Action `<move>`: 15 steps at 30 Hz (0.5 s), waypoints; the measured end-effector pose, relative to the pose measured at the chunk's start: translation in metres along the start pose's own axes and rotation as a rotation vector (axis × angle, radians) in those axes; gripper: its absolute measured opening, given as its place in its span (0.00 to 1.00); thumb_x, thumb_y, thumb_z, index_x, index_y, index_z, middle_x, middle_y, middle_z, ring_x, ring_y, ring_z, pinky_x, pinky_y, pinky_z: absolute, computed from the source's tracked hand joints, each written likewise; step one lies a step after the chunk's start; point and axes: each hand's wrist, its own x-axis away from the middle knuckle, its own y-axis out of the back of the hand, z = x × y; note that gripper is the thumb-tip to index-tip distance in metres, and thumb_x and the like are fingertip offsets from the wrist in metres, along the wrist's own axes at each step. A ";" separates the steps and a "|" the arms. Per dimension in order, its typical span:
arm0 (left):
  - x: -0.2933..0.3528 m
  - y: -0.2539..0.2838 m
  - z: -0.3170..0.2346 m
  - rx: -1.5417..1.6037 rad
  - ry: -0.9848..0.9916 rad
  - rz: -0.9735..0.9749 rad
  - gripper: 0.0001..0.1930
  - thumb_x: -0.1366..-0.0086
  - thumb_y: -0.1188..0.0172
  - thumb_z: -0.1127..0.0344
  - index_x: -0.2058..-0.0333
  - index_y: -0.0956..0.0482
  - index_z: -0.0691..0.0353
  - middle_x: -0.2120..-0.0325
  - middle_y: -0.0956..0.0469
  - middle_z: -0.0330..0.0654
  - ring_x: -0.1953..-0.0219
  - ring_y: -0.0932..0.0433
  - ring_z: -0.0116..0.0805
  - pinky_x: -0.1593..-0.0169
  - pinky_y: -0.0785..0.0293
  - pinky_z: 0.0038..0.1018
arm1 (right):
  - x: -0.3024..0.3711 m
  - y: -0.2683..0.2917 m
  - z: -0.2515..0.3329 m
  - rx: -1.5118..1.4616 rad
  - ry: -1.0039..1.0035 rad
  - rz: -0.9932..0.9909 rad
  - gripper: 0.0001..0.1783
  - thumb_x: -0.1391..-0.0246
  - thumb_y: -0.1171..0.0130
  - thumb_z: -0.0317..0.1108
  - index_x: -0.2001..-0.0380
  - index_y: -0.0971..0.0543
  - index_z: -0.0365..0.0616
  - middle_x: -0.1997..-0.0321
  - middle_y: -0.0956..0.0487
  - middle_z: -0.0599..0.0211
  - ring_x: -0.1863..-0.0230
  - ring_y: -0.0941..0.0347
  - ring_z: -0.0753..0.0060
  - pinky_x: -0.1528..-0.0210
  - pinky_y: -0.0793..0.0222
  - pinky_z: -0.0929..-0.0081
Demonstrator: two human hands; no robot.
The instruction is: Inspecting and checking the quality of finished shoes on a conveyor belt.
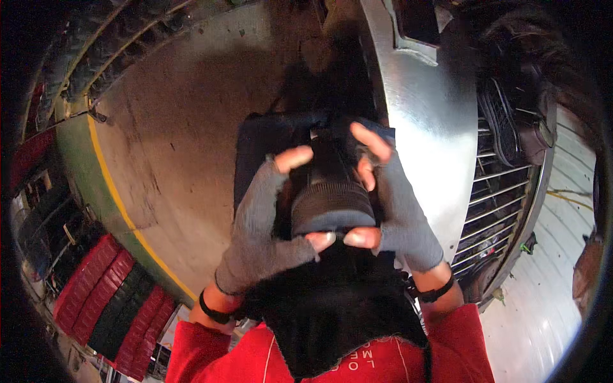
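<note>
shoe (pixel 332 207) between both grips (pixel 258 223), far end dim

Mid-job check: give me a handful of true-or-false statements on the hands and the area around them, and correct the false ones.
1. The left hand and right hand wear grey gloves that leave the fingertips bare. True.
2. The shiny metal surface lies left of the hands. False: it is on the right.
3. Both thumbs are at the near edge of the dark ribbed item. True.
4. The sleeves are blue. False: they are red.
5. Red and black pieces sit at the lower left. True.
</note>
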 end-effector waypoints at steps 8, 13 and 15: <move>0.021 0.026 0.031 -0.125 -0.244 0.260 0.65 0.51 0.31 0.23 0.27 0.42 0.66 0.27 0.39 0.52 0.29 0.39 0.47 0.26 0.46 0.41 | 0.036 -0.008 0.038 0.562 0.386 0.130 0.49 0.59 0.20 0.45 0.32 0.27 0.47 0.49 0.26 0.54 0.49 0.27 0.47 0.44 0.29 0.59; 0.058 -0.030 0.075 0.606 0.012 0.155 0.52 0.40 0.34 0.31 0.29 0.37 0.64 0.33 0.30 0.48 0.30 0.36 0.42 0.26 0.43 0.39 | 0.107 -0.009 0.059 0.586 0.551 0.105 0.55 0.67 0.17 0.52 0.32 0.24 0.53 0.59 0.31 0.62 0.59 0.32 0.59 0.50 0.33 0.65; 0.069 -0.048 0.127 0.906 0.397 0.243 0.44 0.34 0.36 0.37 0.31 0.33 0.64 0.36 0.27 0.44 0.34 0.31 0.37 0.29 0.36 0.38 | 0.120 -0.005 0.053 0.446 0.499 0.042 0.54 0.65 0.17 0.53 0.31 0.25 0.53 0.60 0.30 0.64 0.58 0.32 0.61 0.49 0.33 0.66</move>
